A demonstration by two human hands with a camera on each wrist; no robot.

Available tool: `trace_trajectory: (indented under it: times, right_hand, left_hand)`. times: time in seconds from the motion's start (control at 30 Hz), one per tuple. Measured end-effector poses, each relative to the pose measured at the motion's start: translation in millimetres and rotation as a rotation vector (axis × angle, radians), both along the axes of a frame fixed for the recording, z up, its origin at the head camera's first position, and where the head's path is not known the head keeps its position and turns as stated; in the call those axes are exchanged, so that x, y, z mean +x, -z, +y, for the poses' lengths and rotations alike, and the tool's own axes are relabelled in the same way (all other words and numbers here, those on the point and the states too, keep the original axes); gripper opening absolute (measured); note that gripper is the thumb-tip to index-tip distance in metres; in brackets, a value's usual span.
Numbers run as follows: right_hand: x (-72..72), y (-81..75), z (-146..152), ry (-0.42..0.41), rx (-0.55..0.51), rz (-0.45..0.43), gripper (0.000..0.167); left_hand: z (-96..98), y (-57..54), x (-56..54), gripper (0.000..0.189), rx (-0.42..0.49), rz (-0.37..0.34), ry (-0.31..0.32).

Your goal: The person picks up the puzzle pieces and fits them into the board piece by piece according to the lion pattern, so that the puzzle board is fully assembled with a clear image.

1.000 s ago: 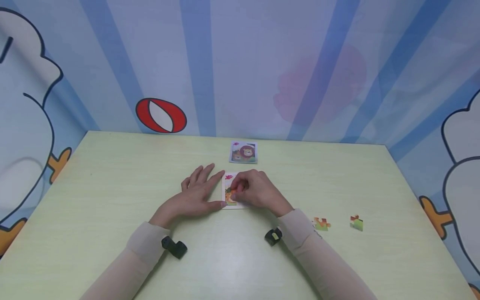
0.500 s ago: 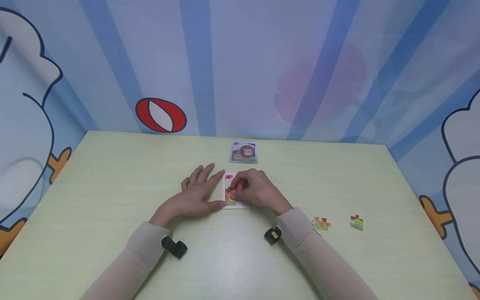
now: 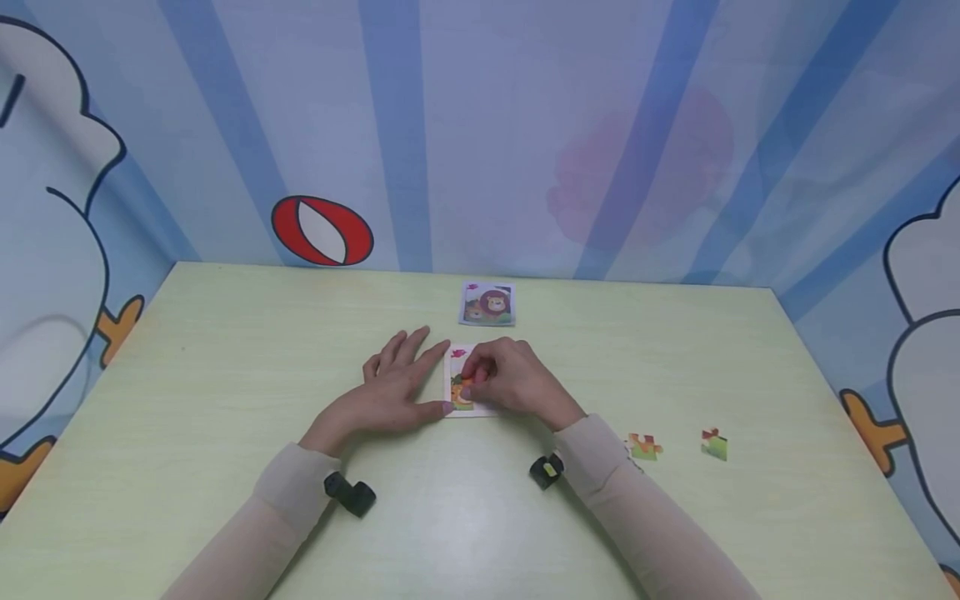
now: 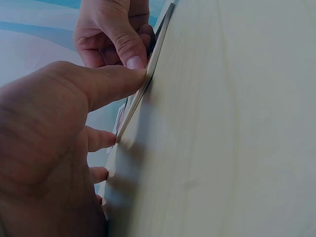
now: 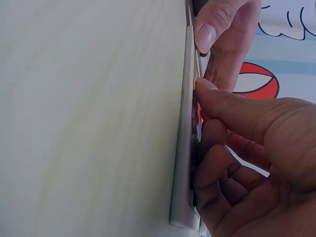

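A small puzzle board with a pale raised rim lies flat at the middle of the table. An animal picture fills its left part, and my right hand hides the rest. My left hand spreads along the board's left side, with thumb tip on its near corner and forefinger at its far corner. Over the board, my right hand curls thumb and fingers together and pinches a small puzzle piece; an orange-red bit of this piece shows between the fingertips in the right wrist view, low against the board.
Behind the board lies a square picture card with a lion on it. Two loose puzzle pieces, one nearer and one farther right, rest beyond my right sleeve. A printed cloth backdrop rises at the table's back edge.
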State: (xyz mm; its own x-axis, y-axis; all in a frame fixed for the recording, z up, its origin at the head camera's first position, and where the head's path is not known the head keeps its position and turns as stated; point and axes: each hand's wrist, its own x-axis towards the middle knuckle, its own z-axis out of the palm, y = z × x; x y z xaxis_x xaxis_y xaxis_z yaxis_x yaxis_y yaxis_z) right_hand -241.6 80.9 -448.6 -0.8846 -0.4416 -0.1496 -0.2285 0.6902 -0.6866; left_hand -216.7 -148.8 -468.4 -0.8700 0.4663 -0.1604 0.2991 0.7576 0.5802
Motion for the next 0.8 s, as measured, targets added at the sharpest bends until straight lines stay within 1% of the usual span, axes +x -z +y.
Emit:
trace_trajectory:
  times: [0.17,0.23,0.33,0.5,0.67,0.8]
  right_hand:
    - [-1.1,-0.6,3,-0.031,-0.011,0.005,0.008]
    - [-1.6,-1.0,4,-0.047,-0.022,0.009,0.007]
    - [-2.0,-1.7,7,-0.059,-0.05,-0.004,0.006]
    - [-2.1,-4.1,14,-0.041,-0.102,-0.032,0.007]
    - [-0.9,-9.0,25,-0.023,-0.132,-0.052,0.009]
    - [1.1,-13.1,35,-0.005,-0.14,-0.072,0.013]
  left_hand:
    - [0.5,-2.2,0.7,0.091,-0.007,-0.004,-0.001]
    - [0.5,-1.2,0.0,0.091,-0.006,-0.006,-0.001]
    - [-0.2,4.2,-2.3,0.091,-0.004,-0.013,-0.01]
    - [-0.8,11.8,-5.2,0.091,-0.001,-0.013,-0.024]
    - [-1.0,13.4,-5.2,0.092,0.003,0.005,-0.019]
    - [-1.3,12.1,-4.4,0.092,0.015,0.013,-0.013]
